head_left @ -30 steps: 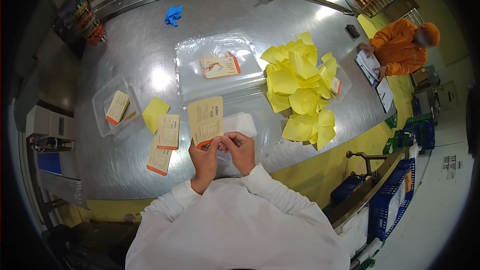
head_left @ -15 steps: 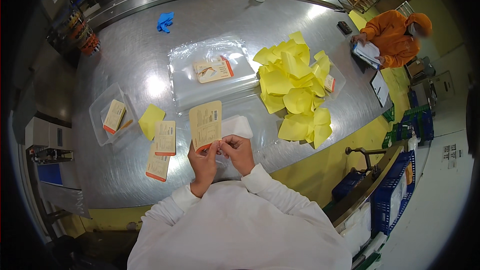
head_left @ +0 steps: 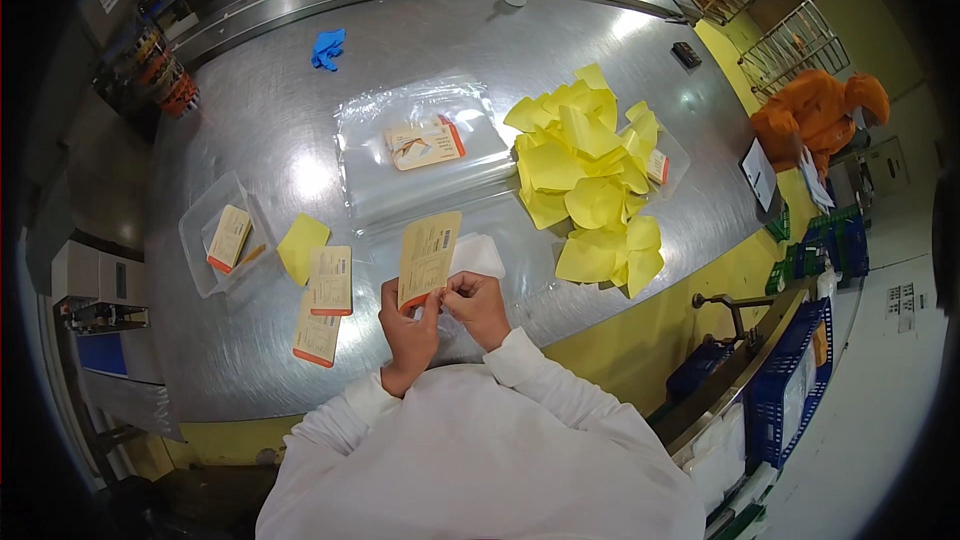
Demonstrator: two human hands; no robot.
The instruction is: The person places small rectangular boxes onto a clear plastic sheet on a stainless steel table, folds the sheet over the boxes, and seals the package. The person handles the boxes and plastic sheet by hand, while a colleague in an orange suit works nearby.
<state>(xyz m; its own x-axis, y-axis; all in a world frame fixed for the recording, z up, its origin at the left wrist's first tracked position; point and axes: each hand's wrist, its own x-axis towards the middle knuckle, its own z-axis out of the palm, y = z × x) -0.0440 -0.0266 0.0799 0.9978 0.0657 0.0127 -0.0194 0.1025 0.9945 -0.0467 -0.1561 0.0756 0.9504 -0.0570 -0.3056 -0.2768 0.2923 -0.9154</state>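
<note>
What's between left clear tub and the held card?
Head view: a yellow sheet beside the tub, then a cream card overlapping a second card before the held card.

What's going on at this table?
A person in white stands at a metal table, with a tan card in the left hand. The right hand is at its lower edge; whether it grasps the card is unclear. To the left, two similar cards overlap beside a clear tub with more cards inside. Ahead lie clear plastic bags with cards on top, and a heap of yellow sheets to the right.
</note>
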